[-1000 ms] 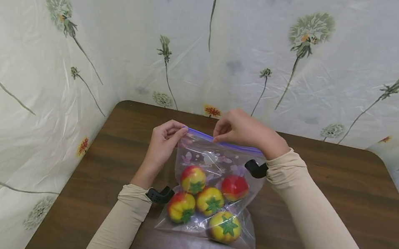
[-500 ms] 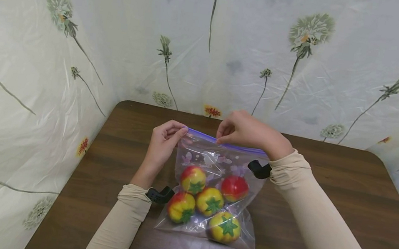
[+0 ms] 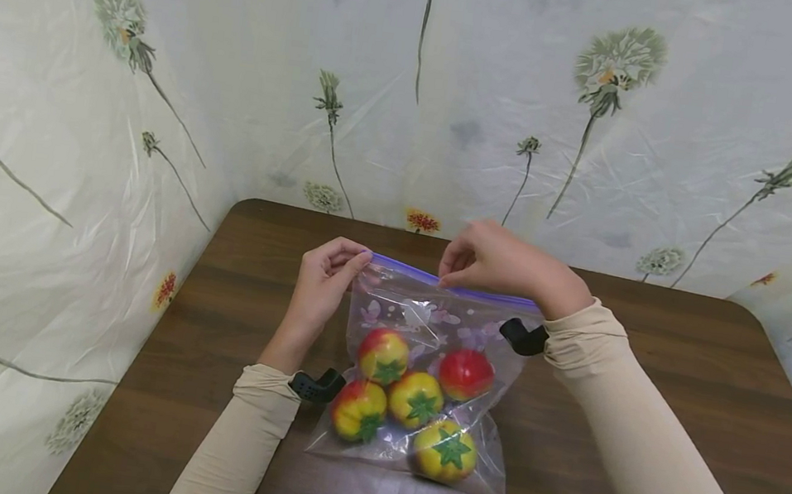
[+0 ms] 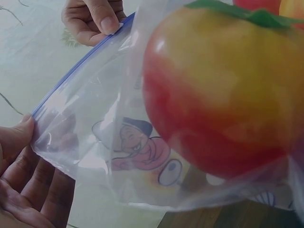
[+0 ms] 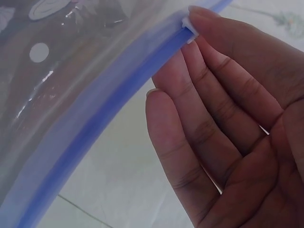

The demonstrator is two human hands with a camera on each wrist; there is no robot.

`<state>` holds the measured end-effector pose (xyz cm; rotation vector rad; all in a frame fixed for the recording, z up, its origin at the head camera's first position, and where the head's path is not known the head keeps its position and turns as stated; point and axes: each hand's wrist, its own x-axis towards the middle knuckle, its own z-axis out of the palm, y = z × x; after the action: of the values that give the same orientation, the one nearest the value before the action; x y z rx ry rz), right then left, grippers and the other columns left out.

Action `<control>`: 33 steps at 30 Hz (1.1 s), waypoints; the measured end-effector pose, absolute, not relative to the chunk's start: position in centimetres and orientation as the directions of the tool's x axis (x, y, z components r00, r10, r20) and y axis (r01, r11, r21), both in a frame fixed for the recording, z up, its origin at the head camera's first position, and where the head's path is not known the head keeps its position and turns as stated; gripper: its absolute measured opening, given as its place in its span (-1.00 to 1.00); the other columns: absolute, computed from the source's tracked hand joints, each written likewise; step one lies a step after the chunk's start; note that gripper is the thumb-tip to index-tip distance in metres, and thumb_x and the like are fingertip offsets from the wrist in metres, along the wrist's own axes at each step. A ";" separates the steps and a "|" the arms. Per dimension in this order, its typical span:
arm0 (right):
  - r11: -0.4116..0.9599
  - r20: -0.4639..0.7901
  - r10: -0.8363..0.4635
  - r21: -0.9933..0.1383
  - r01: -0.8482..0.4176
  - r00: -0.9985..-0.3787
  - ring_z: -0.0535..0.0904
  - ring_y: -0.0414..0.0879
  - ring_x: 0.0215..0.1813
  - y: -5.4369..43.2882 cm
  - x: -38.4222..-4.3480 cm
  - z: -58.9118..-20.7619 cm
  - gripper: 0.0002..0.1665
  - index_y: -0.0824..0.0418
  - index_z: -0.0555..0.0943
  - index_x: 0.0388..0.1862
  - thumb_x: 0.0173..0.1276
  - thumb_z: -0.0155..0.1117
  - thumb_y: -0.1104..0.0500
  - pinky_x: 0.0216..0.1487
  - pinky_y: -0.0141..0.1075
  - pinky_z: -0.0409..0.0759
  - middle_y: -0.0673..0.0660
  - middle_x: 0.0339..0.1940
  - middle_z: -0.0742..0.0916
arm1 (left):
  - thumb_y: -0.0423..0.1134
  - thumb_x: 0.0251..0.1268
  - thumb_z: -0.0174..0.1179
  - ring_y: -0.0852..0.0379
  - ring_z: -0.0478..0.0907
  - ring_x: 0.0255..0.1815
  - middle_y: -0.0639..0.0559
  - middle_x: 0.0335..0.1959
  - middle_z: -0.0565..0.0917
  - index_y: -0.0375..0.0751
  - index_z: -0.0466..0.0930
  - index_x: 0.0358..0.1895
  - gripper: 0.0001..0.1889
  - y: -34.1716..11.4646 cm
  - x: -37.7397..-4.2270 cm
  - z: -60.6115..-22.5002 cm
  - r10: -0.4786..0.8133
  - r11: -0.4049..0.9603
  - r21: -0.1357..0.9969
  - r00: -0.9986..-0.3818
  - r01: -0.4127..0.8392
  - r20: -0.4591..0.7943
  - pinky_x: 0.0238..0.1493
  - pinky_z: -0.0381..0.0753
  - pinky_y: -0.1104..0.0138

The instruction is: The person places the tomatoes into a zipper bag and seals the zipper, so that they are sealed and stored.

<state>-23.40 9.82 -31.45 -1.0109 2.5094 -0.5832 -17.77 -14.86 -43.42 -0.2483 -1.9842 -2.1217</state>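
Note:
A clear zip bag [image 3: 390, 292] with a blue zip edge [image 4: 71, 71] lies on the table, holding several red-and-yellow artificial fruits with green leafy caps, one of them a yellow fruit [image 3: 444, 451]. At the bag's top left corner, my left hand [image 3: 324, 279] pinches the edge between thumb and fingers. My right hand [image 3: 506, 266] is partway along the zip edge. In the right wrist view, its thumb and a finger pinch a small white slider [image 5: 189, 29] on the blue strip, the other fingers loosely bent. One red fruit [image 3: 465, 375] shows no cap.
The brown wooden table [image 3: 647, 397] has rounded back corners. Behind it and at the left hangs a pale sheet [image 3: 463, 81] printed with dandelions. A black wrist camera [image 3: 523, 336] sits by the right cuff, another black camera [image 3: 318, 385] by the left.
My right hand has slid a little to the right along the zip edge with the slider. The left hand stays at the corner, and the fruits keep nearly the same places.

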 end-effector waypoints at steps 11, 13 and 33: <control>0.659 -0.193 -0.716 -0.502 -0.559 -0.671 0.78 -0.07 -0.28 10.5 -23.4 -31.6 -0.93 0.10 0.80 -0.38 0.32 0.48 0.17 -0.16 -0.23 0.74 0.00 -0.40 0.84 | -0.29 0.45 0.28 0.29 0.75 -0.45 -0.20 -0.35 0.81 -0.42 0.66 -0.12 -0.81 -15.0 -17.8 -43.5 -0.062 -0.041 0.956 -0.955 0.292 0.289 -0.40 0.69 0.47; 0.661 -0.195 -0.714 -0.503 -0.556 -0.672 0.77 -0.09 -0.28 10.6 -23.4 -31.5 -0.93 0.11 0.80 -0.37 0.32 0.48 0.17 -0.15 -0.23 0.75 0.00 -0.39 0.84 | -0.30 0.45 0.28 0.30 0.74 -0.46 -0.12 -0.38 0.82 -0.41 0.67 -0.12 -0.81 -15.0 -17.8 -43.5 -0.066 -0.033 0.956 -0.955 0.291 0.289 -0.41 0.67 0.48; 0.671 -0.214 -0.707 -0.503 -0.545 -0.674 0.75 -0.16 -0.28 11.3 -23.2 -31.4 -0.93 0.12 0.80 -0.34 0.34 0.48 0.15 -0.12 -0.23 0.75 0.00 -0.36 0.83 | -0.29 0.44 0.29 0.32 0.68 -0.48 -0.44 -0.23 0.76 -0.44 0.69 -0.10 -0.79 -15.0 -17.8 -43.4 -0.091 -0.018 0.967 -0.963 0.255 0.253 -0.39 0.69 0.49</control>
<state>-23.22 11.35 -31.36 -0.9806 2.4934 -0.5677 -17.84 -14.97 -43.43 -0.1742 -2.0141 -2.0758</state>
